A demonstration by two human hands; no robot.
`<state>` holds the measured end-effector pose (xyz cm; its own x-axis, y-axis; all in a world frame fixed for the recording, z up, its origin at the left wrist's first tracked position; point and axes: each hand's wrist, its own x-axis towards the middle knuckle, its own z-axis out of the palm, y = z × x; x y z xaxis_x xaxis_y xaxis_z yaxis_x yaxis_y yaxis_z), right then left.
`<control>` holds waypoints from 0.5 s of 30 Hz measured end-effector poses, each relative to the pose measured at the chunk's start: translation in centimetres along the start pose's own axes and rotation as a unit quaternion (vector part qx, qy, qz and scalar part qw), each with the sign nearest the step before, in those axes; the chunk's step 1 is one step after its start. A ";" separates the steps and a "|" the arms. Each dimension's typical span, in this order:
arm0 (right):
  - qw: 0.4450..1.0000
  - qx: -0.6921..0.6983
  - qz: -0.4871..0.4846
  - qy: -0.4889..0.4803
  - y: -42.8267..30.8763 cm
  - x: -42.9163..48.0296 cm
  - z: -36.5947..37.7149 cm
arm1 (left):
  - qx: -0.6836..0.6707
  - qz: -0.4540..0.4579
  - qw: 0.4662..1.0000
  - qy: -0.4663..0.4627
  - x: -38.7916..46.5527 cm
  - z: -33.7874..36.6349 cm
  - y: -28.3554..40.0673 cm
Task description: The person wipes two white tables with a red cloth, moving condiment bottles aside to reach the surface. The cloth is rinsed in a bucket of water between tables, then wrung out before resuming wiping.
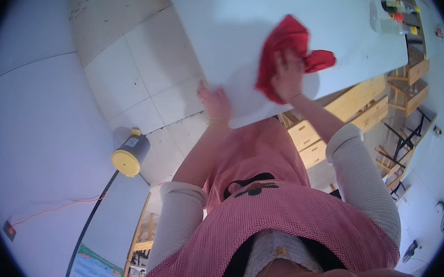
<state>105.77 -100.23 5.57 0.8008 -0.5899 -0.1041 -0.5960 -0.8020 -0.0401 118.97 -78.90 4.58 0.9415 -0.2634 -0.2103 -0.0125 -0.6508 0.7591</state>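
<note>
A crumpled red cloth (pixel 288 33) lies on the white tabletop (pixel 226 3) before me. My right hand (pixel 289 75) presses down on the cloth with its fingers spread over it, and one fold sticks out to the right. At the table's near left corner, my left hand (pixel 215 101) rests against the edge with thumb and fingers apart, holding nothing. Bottles with yellow tops (pixel 394 26) are near the table's right end, with a small red item beside them.
A grey bin with a yellow lid (pixel 126 162) stands on the tiled floor by the left wall. Wooden benches (pixel 357 97) and stools (pixel 414 72) are to the right. A board with a poster (pixel 95 276) and an orange cord (pixel 57 207) are at lower left.
</note>
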 end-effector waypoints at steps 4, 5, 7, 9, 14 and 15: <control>0.991 0.096 -0.069 0.065 -12.4 -5.2 1.8 | -0.006 0.169 0.983 -0.078 -2.6 -4.9 -0.9; 0.986 0.141 -0.076 0.048 -14.9 -5.6 2.1 | 0.071 0.211 0.967 -0.126 -2.9 -6.0 -1.3; 0.979 0.168 -0.107 0.038 -18.2 -5.5 2.4 | 0.131 0.330 0.923 -0.151 -2.6 -7.0 -1.9; 0.942 0.280 -0.112 0.149 -19.9 -4.3 2.6 | 0.076 0.325 0.928 -0.163 -1.6 -7.3 -2.3; 0.870 0.392 -0.293 -0.056 -19.1 -2.6 3.0 | 0.101 0.402 0.901 -0.130 0.6 -6.4 -1.3; 0.843 0.467 -0.257 -0.077 -18.4 -2.6 3.4 | 0.123 0.405 0.894 -0.146 0.4 -6.0 -0.8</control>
<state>114.44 -83.59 3.15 0.9930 -0.1111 0.0401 -0.0186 -0.4821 -0.8759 121.38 -74.20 7.54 0.4629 -0.8703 0.1682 -0.7583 -0.2905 0.5835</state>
